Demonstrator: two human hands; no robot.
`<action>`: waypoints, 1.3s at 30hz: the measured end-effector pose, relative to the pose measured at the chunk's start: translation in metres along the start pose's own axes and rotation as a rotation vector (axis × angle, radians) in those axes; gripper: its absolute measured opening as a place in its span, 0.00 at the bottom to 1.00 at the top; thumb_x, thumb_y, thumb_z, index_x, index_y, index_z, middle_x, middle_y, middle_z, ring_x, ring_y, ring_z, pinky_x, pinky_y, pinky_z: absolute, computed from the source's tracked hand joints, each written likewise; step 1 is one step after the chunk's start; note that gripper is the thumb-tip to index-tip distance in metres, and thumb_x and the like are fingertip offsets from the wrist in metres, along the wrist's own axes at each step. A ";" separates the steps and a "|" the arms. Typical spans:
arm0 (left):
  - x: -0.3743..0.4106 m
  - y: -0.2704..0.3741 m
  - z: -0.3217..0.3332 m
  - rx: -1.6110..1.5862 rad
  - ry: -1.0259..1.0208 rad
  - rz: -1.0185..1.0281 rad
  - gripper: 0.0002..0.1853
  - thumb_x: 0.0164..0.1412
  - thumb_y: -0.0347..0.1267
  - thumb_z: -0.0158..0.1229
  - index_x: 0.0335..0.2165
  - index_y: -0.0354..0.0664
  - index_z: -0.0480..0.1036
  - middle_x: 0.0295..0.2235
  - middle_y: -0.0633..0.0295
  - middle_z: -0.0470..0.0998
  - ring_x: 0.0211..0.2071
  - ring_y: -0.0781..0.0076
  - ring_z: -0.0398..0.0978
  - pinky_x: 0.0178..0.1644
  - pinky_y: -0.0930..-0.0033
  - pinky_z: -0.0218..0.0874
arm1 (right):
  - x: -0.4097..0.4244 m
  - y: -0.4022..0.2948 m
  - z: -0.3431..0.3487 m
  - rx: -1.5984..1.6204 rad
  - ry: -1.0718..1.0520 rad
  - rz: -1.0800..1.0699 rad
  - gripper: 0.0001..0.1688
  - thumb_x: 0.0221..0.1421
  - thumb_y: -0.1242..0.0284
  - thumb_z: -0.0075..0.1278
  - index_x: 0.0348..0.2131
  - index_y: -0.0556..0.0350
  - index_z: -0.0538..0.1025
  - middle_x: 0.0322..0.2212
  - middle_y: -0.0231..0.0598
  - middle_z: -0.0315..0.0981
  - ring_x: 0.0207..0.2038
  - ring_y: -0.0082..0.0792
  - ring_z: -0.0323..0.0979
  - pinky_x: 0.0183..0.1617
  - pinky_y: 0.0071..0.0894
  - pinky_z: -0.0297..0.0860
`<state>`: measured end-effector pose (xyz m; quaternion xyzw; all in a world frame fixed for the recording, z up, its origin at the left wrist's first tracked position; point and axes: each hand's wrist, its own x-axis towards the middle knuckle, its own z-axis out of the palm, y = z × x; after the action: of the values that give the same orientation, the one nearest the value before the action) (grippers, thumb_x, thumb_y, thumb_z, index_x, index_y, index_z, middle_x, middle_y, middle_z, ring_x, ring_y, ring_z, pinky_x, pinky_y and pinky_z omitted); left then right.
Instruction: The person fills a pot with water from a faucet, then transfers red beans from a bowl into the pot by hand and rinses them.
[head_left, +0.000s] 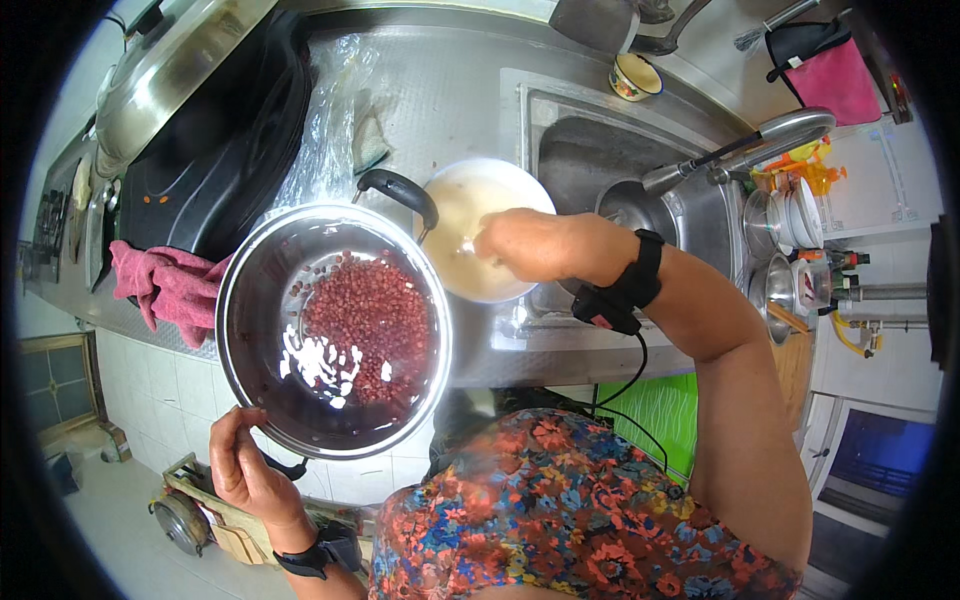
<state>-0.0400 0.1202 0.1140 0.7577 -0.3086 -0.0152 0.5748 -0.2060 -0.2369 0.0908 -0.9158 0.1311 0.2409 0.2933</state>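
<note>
A large stainless steel pot (259, 247) stands before me, its near side reaching past the counter edge. Small dark-red beans or grains (367, 322) lie under clear liquid in its bottom. The fingers of my left hand (247, 472) are closed at the pot's near-left rim, beside a black handle (289, 469). Right of the pot is a white bowl (551, 199) with cloudy, pale liquid (450, 206). My right hand (529, 244) reaches into that bowl; its fingertips are in the liquid, so whether they hold anything is hidden. The pot's other black handle (401, 195) overlaps the bowl's edge.
Right of the bowl is a steel sink (577, 142) with a faucet (675, 176). A pink cloth (169, 289) lies left of the pot, near a black cooktop (202, 172). Clear plastic wrap (326, 127) lies behind the pot. A cable (641, 367) hangs from my right wrist.
</note>
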 end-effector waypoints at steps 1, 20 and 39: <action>0.000 0.000 0.000 0.001 0.000 0.003 0.14 0.58 0.16 0.41 0.39 0.31 0.71 0.29 0.57 0.75 0.31 0.73 0.70 0.39 0.74 0.62 | 0.000 -0.001 -0.001 -0.007 -0.031 0.020 0.15 0.45 0.84 0.46 0.37 0.65 0.74 0.36 0.55 0.71 0.40 0.52 0.71 0.42 0.42 0.67; 0.000 -0.001 -0.001 0.008 -0.005 -0.002 0.14 0.58 0.17 0.42 0.40 0.32 0.71 0.30 0.56 0.75 0.32 0.72 0.71 0.40 0.73 0.62 | 0.008 0.019 0.002 0.276 -0.129 -0.357 0.07 0.45 0.78 0.47 0.27 0.58 0.76 0.24 0.45 0.74 0.27 0.38 0.71 0.34 0.33 0.67; 0.000 -0.002 -0.002 0.005 -0.007 0.012 0.14 0.57 0.16 0.42 0.39 0.31 0.71 0.30 0.56 0.75 0.31 0.73 0.70 0.39 0.74 0.61 | 0.008 0.020 0.000 0.300 -0.182 -0.294 0.07 0.44 0.79 0.49 0.27 0.57 0.77 0.24 0.41 0.76 0.27 0.34 0.72 0.34 0.30 0.67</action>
<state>-0.0380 0.1222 0.1133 0.7572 -0.3150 -0.0136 0.5720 -0.2068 -0.2541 0.0771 -0.8457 0.0037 0.2552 0.4687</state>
